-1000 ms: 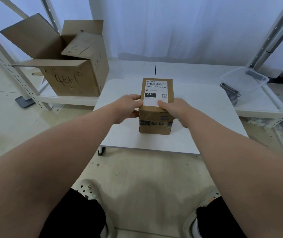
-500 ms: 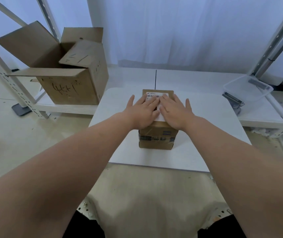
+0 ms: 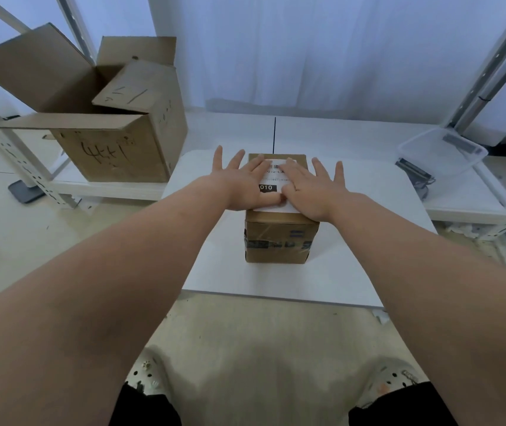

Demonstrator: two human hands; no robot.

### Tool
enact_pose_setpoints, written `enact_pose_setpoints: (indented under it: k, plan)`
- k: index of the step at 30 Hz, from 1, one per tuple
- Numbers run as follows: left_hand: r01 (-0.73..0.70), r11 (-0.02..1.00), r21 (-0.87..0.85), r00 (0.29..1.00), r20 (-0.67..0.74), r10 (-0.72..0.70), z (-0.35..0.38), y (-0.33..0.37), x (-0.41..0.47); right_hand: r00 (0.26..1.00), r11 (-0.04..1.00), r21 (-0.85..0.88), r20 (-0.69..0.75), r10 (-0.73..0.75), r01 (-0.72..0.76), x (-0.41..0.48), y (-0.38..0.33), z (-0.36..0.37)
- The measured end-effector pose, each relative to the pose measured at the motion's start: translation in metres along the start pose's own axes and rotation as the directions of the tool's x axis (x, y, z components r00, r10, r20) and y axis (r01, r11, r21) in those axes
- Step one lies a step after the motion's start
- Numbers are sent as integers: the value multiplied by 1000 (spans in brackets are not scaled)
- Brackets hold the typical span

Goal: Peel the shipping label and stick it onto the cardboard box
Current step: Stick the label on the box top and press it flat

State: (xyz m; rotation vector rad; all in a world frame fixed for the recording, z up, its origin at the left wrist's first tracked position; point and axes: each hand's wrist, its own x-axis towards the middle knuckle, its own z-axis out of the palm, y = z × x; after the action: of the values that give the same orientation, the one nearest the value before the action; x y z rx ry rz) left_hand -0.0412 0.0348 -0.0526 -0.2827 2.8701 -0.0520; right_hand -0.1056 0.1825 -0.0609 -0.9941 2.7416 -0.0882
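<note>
Shipping label, thin, pliable paper, centre frame atop stiff, likely light cardboard box; left hand, right hand spread flat, pressing; smooth outward from its middle.

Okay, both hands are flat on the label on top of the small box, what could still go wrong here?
1. The white shipping label looks to reach the near top edge of the small taped brown cardboard box; that edge may lift if left unpressed.
2. The left hand and right hand cover most of the label, so wrinkles underneath cannot be seen.
</note>
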Motion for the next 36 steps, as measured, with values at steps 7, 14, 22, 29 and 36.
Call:
enact_pose_setpoints:
  k: [7, 14, 22, 29, 36]
  plan:
    - [100, 985, -141, 992, -59, -110, 7, -6, -9, 992, 995, 75, -106, 74, -66, -2, -8, 4]
    - [51, 971, -236, 968, -226, -106, 17, 1, -3, 964, 997, -70, -264, -39, 21, 4, -20, 2]
    - [186, 953, -240, 973, -92, -213, 11, 0, 5, 996, 995, -79, -68, 49, -54, 11, -6, 0]
    - [201, 966, -164, 963, -150, -226, 11, -7, 0, 988, 979, -149, -91, 126, -138, 6, 10, 0]
    - [93, 987, -131, 990, -98, -106, 12, -10, -6, 997, 982, -176, -35, -70, 63, -1, 5, -3]
